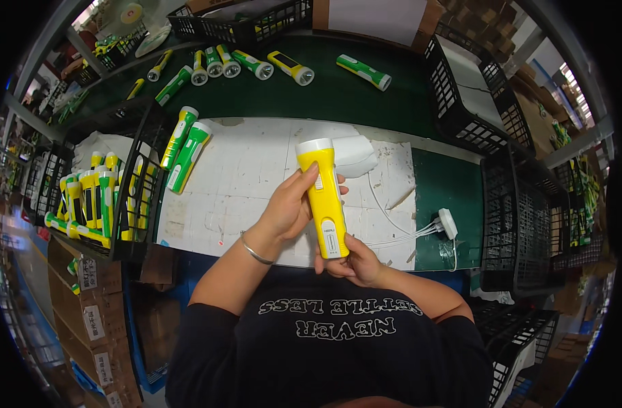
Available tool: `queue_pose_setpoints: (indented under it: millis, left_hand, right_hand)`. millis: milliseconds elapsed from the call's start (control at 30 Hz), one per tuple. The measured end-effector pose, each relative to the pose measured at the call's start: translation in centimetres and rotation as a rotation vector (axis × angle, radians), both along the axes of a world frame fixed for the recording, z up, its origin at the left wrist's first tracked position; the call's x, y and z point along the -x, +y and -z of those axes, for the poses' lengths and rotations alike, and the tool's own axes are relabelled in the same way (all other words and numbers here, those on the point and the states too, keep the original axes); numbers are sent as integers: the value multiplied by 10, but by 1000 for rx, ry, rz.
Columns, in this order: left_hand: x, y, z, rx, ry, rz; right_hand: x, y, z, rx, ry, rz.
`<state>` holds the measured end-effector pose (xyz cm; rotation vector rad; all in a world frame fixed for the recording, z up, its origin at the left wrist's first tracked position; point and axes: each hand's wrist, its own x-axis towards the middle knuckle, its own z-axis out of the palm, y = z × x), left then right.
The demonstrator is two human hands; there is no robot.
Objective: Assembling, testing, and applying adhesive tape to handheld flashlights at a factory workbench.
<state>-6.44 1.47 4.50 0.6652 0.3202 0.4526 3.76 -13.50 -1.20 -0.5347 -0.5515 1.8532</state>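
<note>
A yellow flashlight (326, 204) with a white head is held up over the worktable, its head pointing away from me. My left hand (292, 204) is closed round its upper body, the thumb lying beside the white slide switch. Around its tail end my right hand (355, 263) is closed, with the thumb along the side. Just behind the flashlight lies a white rounded object (355, 155) with a cable; its kind I cannot make out. Two green-and-yellow flashlights (188, 156) rest at the left edge of the white board (222, 197).
A black crate (150, 197) of flashlights stands at the left. Several flashlights (229, 66) lie along the far green surface (406, 109). At the right are a white power strip (447, 223) with cables and black crates (518, 217); another crate (471, 129) stands at the far right.
</note>
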Motion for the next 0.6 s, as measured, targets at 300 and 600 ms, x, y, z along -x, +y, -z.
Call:
queue_pose_setpoints:
  millis: [300, 600]
  left_hand:
    - [-15, -2, 14, 96, 163, 140]
    - [-117, 78, -14, -63, 343, 85]
  right_hand:
    - [5, 4, -10, 21, -299, -76]
    - [-13, 1, 1, 182, -203, 148]
